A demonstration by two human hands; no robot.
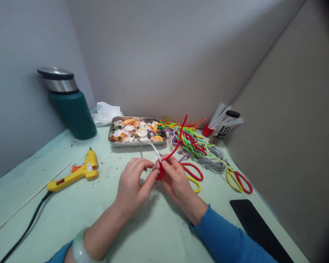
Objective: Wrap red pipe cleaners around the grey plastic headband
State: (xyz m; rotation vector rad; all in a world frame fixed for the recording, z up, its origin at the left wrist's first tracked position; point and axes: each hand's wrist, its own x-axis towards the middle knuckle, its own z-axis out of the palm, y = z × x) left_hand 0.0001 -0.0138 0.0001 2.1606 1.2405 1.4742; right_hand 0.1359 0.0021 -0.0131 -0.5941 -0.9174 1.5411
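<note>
Both my hands meet over the middle of the pale green table. My left hand (134, 182) pinches the lower end of a red pipe cleaner (178, 140), which rises up and to the right from my fingers. My right hand (177, 180) is closed on the same red pipe cleaner where it is bunched between the two hands. A white pipe cleaner (153, 146) curves out of the same grip toward the tray. Part of the bundle is hidden by my fingers.
A metal tray (111, 140) of shells stands behind my hands. A pile of coloured pipe cleaners (189, 140) and grey wire (212, 162) lie right. Two red-yellow scissors (193, 175) (239, 180), a yellow glue gun (76, 173), a green flask (71, 106), a black phone (252, 223).
</note>
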